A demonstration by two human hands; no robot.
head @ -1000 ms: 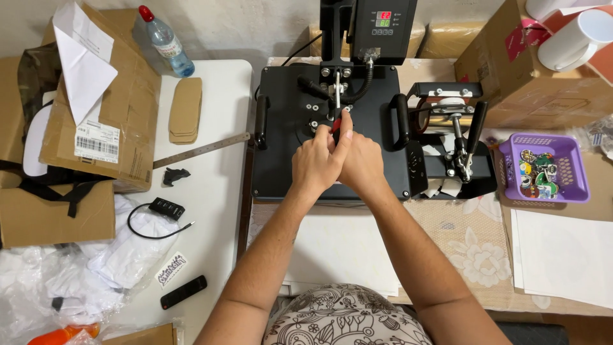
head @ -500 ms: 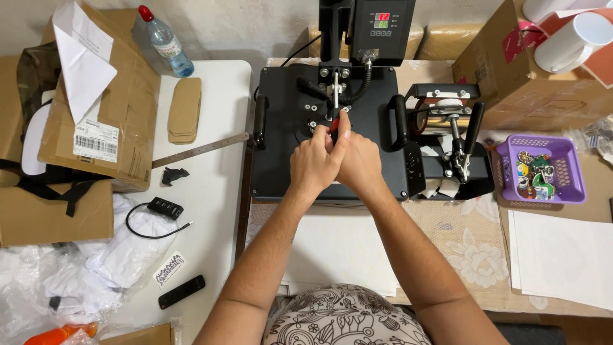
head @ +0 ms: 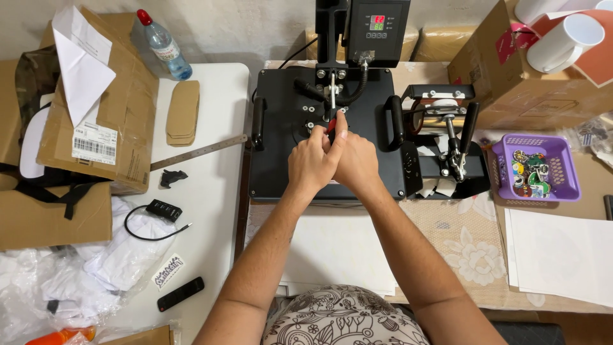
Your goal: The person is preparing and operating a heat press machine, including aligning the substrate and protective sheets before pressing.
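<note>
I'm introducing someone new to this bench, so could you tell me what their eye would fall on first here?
First, the black heat press at the centre, where the left hand and right hand meet around a small red-handled tool on its top plate. Next, the purple basket of colourful trinkets on the right, beside the mug press attachment. On the left, a water bottle with a red cap lies by cardboard boxes.

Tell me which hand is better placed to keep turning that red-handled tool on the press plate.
Right, probably. The right hand has its fingers on the red-handled tool over the black press plate; the left hand only braces alongside.
</note>
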